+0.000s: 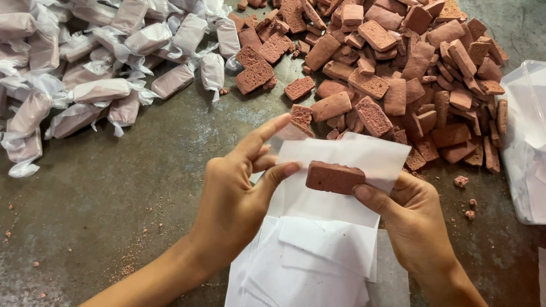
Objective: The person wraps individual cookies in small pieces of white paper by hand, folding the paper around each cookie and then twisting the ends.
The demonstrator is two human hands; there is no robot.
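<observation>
Wrapping step: left hand (235,194) and right hand (411,219) pinch a brown block (334,177) on a wrapper sheet (345,162); folding calls for even edges.

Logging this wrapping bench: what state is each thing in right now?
Brown block: unwrapped, held on a paper sheet by left hand and right hand.
Paper stack: loose, fanned.
Bare blocks: heaped, unwrapped.
Wrapped pieces: ends twisted, piled.
</observation>
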